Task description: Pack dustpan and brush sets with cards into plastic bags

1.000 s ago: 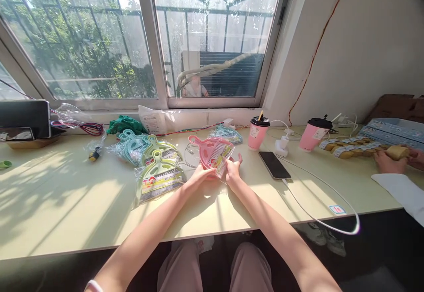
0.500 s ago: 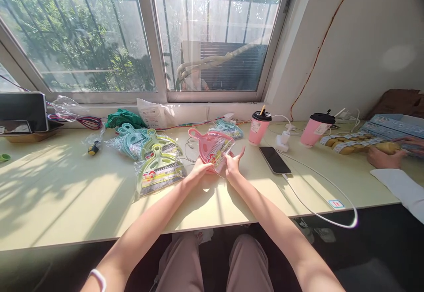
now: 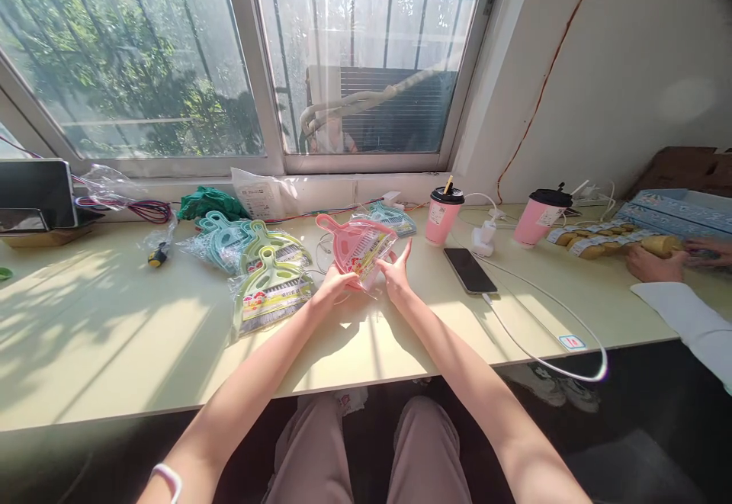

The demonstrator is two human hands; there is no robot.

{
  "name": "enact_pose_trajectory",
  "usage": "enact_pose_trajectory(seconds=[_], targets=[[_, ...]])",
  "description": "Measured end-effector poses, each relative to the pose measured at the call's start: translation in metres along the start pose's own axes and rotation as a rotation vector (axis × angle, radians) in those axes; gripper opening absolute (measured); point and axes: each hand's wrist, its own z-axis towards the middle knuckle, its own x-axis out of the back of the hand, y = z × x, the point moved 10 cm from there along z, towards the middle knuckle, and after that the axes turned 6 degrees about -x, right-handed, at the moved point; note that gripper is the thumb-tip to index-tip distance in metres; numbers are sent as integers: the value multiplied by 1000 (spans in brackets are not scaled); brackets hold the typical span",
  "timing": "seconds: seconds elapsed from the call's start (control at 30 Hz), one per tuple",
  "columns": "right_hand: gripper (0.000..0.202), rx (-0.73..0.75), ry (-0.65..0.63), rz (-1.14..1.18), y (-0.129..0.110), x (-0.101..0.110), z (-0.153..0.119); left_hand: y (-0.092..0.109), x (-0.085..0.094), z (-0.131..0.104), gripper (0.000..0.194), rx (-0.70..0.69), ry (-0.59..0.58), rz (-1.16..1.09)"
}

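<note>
A pink dustpan and brush set (image 3: 357,247) in clear wrapping is held up over the table between my two hands, its handle pointing up and to the left. My left hand (image 3: 337,284) grips its lower left edge, thumb on the front. At its lower right edge, my right hand (image 3: 396,274) pinches the wrapping, thumb raised. To the left lie wrapped green dustpan sets (image 3: 268,290), overlapping one another, with blue ones (image 3: 220,239) behind them. Another blue dustpan set (image 3: 389,218) rests behind the pink one.
Right of my hands are a phone (image 3: 470,270) on a white cable, a charger (image 3: 483,237) and two pink cups (image 3: 440,216). A co-worker's hand (image 3: 655,264) touches yellow rolls (image 3: 595,241) at far right. A screwdriver (image 3: 158,255) and green cloth (image 3: 211,203) lie left.
The pink dustpan set has tilted slightly in my hands, and both hands stay on it. The whole view has shifted a little. The co-worker's hand remains at the yellow rolls.
</note>
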Motion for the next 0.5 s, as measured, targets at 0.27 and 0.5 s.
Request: enact_pose_trajectory(seconds=[0.27, 0.5], targets=[[135, 4, 4, -66, -1, 0, 1, 2, 6, 1, 42, 9, 15, 34], [82, 172, -83, -368, -40, -7, 4, 17, 32, 9, 26, 11, 22, -11]])
